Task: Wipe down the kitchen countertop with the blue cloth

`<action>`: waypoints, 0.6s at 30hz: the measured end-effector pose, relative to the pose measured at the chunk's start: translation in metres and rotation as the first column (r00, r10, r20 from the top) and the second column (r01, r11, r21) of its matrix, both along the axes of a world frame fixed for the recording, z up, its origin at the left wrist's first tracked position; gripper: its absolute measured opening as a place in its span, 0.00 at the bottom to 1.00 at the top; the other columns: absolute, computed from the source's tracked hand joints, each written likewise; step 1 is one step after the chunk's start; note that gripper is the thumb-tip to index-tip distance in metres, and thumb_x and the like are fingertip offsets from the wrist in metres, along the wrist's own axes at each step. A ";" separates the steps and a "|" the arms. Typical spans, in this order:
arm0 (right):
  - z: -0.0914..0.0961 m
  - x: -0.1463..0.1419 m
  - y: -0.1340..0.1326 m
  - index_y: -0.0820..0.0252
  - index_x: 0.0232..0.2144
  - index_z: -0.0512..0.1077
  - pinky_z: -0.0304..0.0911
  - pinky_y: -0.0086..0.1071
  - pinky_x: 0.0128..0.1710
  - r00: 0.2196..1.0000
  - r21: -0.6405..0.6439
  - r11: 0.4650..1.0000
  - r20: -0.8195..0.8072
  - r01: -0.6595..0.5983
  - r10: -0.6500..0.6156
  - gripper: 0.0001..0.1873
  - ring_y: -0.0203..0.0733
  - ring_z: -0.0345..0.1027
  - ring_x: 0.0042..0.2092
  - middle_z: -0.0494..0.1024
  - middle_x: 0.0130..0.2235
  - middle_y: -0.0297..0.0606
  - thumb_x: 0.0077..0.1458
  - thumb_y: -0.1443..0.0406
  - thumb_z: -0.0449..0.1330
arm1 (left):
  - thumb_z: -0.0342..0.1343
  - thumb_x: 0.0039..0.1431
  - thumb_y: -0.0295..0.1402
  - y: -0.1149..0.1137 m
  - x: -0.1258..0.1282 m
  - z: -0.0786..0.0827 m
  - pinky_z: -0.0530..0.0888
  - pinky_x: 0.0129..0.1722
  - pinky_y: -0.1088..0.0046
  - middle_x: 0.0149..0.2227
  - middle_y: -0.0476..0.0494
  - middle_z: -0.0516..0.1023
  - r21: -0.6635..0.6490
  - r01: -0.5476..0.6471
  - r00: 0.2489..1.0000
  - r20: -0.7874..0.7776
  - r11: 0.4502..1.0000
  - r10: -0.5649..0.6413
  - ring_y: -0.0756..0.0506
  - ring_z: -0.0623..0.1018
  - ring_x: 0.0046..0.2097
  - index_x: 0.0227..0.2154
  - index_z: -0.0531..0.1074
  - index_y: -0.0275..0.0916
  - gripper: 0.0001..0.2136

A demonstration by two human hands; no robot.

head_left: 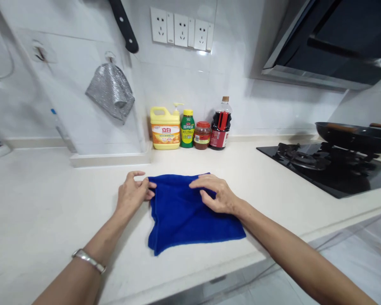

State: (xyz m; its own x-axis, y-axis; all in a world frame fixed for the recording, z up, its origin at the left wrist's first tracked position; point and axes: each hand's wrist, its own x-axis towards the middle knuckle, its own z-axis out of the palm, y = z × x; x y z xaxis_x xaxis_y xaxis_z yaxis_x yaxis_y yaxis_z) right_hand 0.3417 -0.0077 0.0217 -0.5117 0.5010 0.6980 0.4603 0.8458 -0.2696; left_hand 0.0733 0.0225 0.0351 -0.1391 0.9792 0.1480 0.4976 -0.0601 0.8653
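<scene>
A blue cloth (pixel 180 216) lies spread on the white countertop, its left edge doubled and uneven. At its top left corner, my left hand (pixel 133 192) pinches the fabric between thumb and fingers, with the index finger held up off it. Over the upper right part of the cloth rests my right hand (pixel 217 194), palm down, fingers stretched out and thumb apart. Part of the cloth's right side is hidden under that hand and forearm.
Against the back wall stand a yellow detergent jug (pixel 165 129), a green bottle (pixel 187 129), a red-lidded jar (pixel 202 135) and a dark sauce bottle (pixel 220 127). A black gas stove (pixel 336 178) bearing a wok (pixel 358 136) is at right. A silver cloth (pixel 111 91) hangs at left.
</scene>
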 end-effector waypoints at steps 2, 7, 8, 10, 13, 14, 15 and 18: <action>0.000 -0.008 -0.012 0.56 0.43 0.74 0.70 0.38 0.50 0.987 -0.032 0.987 -0.025 -0.158 0.157 0.17 0.40 0.76 0.45 0.82 0.43 0.38 0.54 0.72 0.52 | 0.51 0.57 0.38 0.001 -0.004 -0.001 0.77 0.43 0.66 0.51 0.37 0.77 0.145 -0.015 1.000 -0.004 0.989 0.016 0.46 0.80 0.36 0.59 0.53 0.40 0.27; -0.003 -0.022 -0.032 0.59 0.45 0.73 0.70 0.38 0.51 0.918 -0.086 0.920 0.078 -0.383 0.389 0.20 0.42 0.74 0.49 0.81 0.45 0.42 0.51 0.73 0.52 | 0.49 0.61 0.42 -0.002 -0.004 -0.002 0.74 0.52 0.65 0.46 0.43 0.80 0.260 0.298 0.950 -0.170 0.918 -0.261 0.44 0.80 0.45 0.57 0.63 0.43 0.22; -0.002 -0.024 -0.035 0.59 0.46 0.73 0.68 0.40 0.53 0.912 -0.085 0.918 0.107 -0.388 0.396 0.21 0.43 0.73 0.51 0.80 0.47 0.43 0.51 0.73 0.53 | 0.48 0.62 0.43 -0.003 -0.003 -0.003 0.73 0.54 0.64 0.47 0.44 0.80 0.208 0.403 0.907 -0.223 0.891 -0.357 0.44 0.79 0.48 0.56 0.66 0.43 0.21; 0.000 -0.028 -0.041 0.58 0.46 0.73 0.66 0.43 0.55 0.900 -0.083 0.916 0.175 -0.392 0.400 0.19 0.45 0.70 0.53 0.78 0.48 0.43 0.52 0.71 0.54 | 0.46 0.63 0.46 -0.003 -0.003 -0.006 0.68 0.59 0.63 0.54 0.44 0.76 0.093 0.532 0.815 -0.327 0.842 -0.479 0.42 0.75 0.55 0.56 0.68 0.44 0.22; 0.002 -0.034 -0.049 0.58 0.44 0.74 0.65 0.44 0.52 0.888 -0.071 0.931 0.282 -0.359 0.364 0.13 0.46 0.69 0.51 0.77 0.46 0.43 0.56 0.66 0.57 | 0.44 0.63 0.50 -0.001 -0.003 -0.011 0.61 0.65 0.62 0.61 0.45 0.69 -0.005 0.549 0.768 -0.392 0.836 -0.507 0.41 0.68 0.62 0.58 0.68 0.43 0.26; 0.001 -0.036 -0.050 0.59 0.44 0.74 0.66 0.43 0.51 0.890 -0.063 0.940 0.306 -0.334 0.337 0.12 0.46 0.68 0.50 0.76 0.45 0.43 0.57 0.65 0.57 | 0.43 0.63 0.51 0.000 -0.004 -0.012 0.60 0.66 0.62 0.61 0.46 0.69 -0.016 0.538 0.769 -0.400 0.843 -0.498 0.41 0.68 0.62 0.59 0.68 0.43 0.27; -0.001 -0.037 -0.052 0.59 0.45 0.74 0.66 0.42 0.50 0.895 -0.055 0.950 0.322 -0.307 0.308 0.12 0.46 0.68 0.49 0.76 0.45 0.43 0.59 0.64 0.58 | 0.43 0.64 0.51 0.001 -0.005 -0.014 0.60 0.66 0.63 0.62 0.46 0.69 -0.021 0.532 0.769 -0.406 0.846 -0.494 0.41 0.68 0.63 0.59 0.67 0.43 0.27; -0.006 -0.041 -0.053 0.60 0.48 0.73 0.65 0.40 0.49 0.907 -0.054 0.970 0.346 -0.237 0.241 0.15 0.45 0.66 0.49 0.74 0.46 0.44 0.61 0.60 0.59 | 0.42 0.64 0.51 0.003 -0.006 -0.016 0.60 0.65 0.64 0.61 0.47 0.69 -0.017 0.535 0.764 -0.418 0.844 -0.492 0.42 0.68 0.62 0.59 0.67 0.43 0.27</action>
